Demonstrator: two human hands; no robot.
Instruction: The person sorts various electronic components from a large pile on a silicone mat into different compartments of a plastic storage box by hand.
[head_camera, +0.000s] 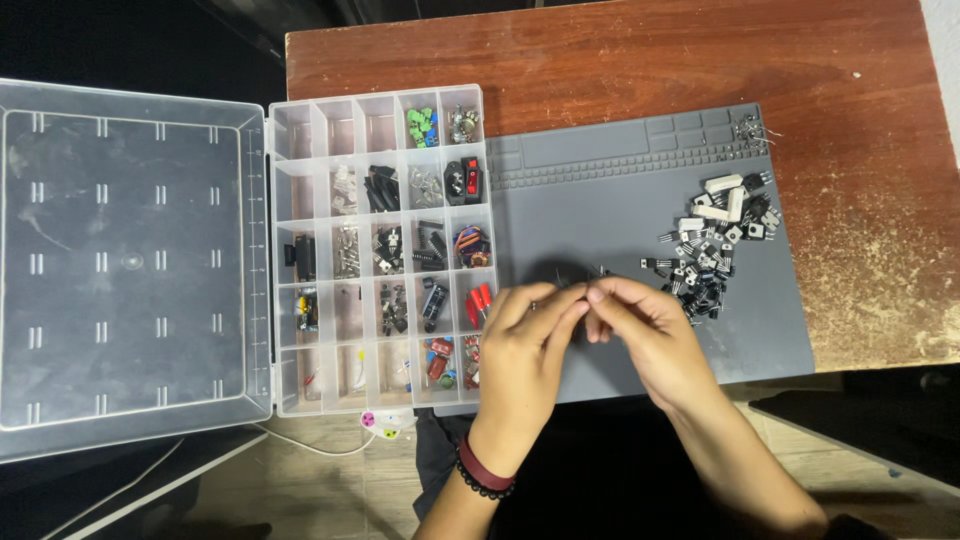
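Presently both hands pinch one small dark component between them: left hand and right hand, fingertips together above the grey mat. Loose parts pile lies just beyond the right hand; compartment box beside the left. Advise a firm grip, leads kept straight.

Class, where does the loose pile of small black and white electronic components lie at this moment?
In the head view, the pile of components lies on the right part of the grey work mat, just beyond the right hand and far from the compartment box.

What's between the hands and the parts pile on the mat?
Head view: bare grey mat separates the right hand from the component pile; a few strays at its edge.
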